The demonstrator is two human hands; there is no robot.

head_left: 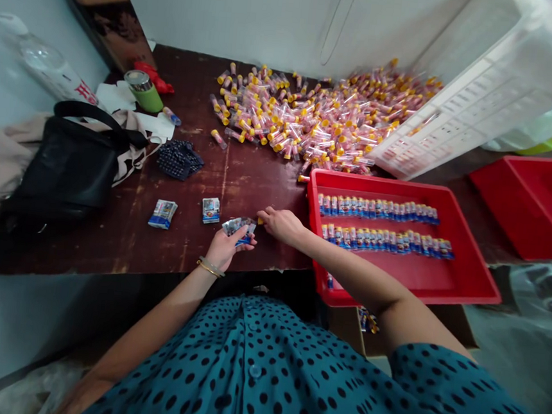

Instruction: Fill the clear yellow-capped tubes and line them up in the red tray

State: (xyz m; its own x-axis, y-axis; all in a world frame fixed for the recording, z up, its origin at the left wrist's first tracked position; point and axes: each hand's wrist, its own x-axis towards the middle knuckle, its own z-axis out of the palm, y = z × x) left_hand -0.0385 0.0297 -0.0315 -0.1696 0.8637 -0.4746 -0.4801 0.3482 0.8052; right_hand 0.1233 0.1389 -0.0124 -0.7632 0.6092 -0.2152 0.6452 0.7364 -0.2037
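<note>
Near the table's front edge, my left hand [227, 246] is closed around a small fan of printed cards or sleeves [245, 225], silver and blue. Just to its right my right hand [279, 223] pinches a small tube by its yellow cap [260, 220]; most of the tube is hidden. Two short stacks of the same printed pieces lie on the table to the left, a nearer stack [211, 210] and a farther stack [162, 214]. Under my right forearm, a red tray [396, 272] holds two rows of wrapped yellow-capped tubes [377, 209].
Loose clear tubes with yellow caps [303, 119] form a big heap at the back. A white plastic basket [455, 94] leans beside it. At left are a black bag [74, 163], a dark cloth [179, 159], a green jar [144, 91] and a bottle [47, 61]. Another red tray [532, 203] stands far right.
</note>
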